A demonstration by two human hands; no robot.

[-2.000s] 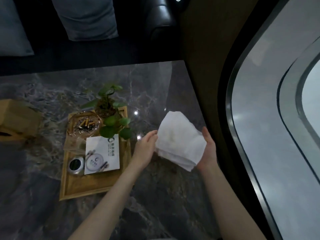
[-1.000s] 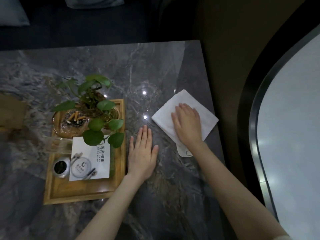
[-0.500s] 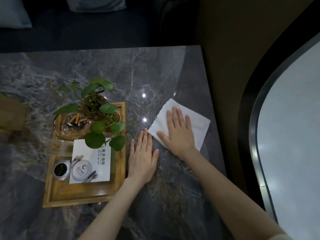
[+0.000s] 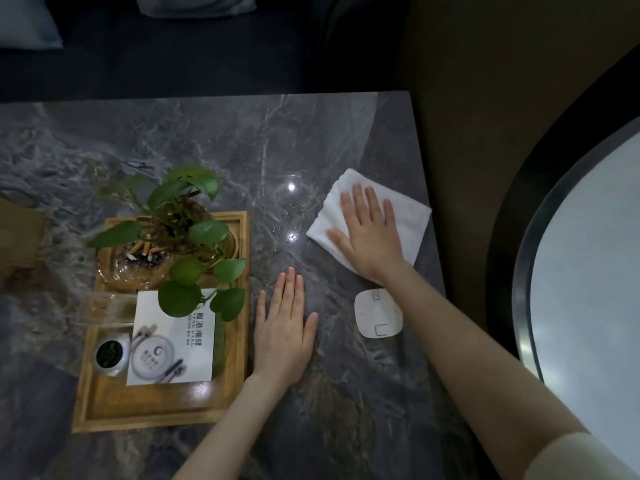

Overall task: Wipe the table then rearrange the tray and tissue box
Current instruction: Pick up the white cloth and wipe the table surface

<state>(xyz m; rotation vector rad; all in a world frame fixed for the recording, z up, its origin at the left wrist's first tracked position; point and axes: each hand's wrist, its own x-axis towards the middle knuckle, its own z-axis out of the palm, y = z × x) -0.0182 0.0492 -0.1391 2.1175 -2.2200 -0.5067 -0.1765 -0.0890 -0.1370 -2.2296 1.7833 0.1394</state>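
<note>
Looking nearest first, I see both bare forearms reaching up from the bottom edge, the right one cut off at a cream sleeve cuff (image 4: 585, 455). My left hand (image 4: 284, 327) lies flat on the grey marble-patterned table (image 4: 214, 133), fingers straight and pressed together, thumb apart, just beside the right rim of the rectangular wooden tray (image 4: 159, 410). A small white rounded-square plastic pad (image 4: 375, 313) lies partly under my right forearm. On the tray sit a round silver tin (image 4: 110, 355), a white printed card (image 4: 173, 348) whose small print I cannot read, a clear plastic packet (image 4: 104, 308), an amber glass ashtray holding cigarette butts (image 4: 135, 265) and a green leafy potted plant (image 4: 187, 216) whose pot is mostly hidden by leaves. Farther out, my right hand (image 4: 370, 240) presses flat on the folded white cloth (image 4: 408, 216), fingers slightly spread, near the table's right edge. At the far left, the tan wooden tissue box (image 4: 17, 233) is cut off by the frame and dim. Beyond the table, a dark sofa with grey-blue cushions (image 4: 194, 1) is barely visible.
</note>
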